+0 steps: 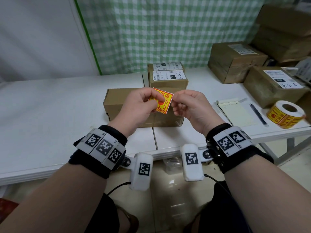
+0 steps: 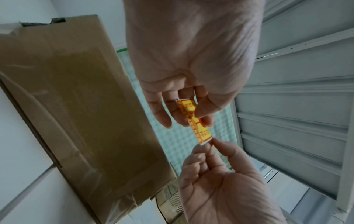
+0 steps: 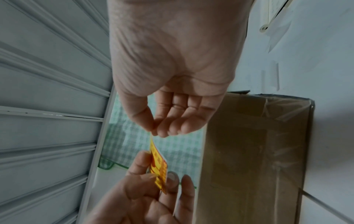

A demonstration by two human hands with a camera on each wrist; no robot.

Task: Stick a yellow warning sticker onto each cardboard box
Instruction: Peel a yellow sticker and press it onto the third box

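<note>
Both hands pinch the sticker (image 1: 161,103), left hand (image 1: 138,105) at its 9 o'clock edge, right hand (image 1: 190,106) at 3; thin, floppy and tacky, it is probably best held by its edges.

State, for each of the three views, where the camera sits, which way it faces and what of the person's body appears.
Head: on the head, looking down at both forearms, left hand, right hand, sticker, cardboard box.
Left wrist: under the left palm, looking along the fingers.
Right wrist: under the right palm, likewise.
Shared: both wrist views show both hands pinching the sticker beside the box.
</note>
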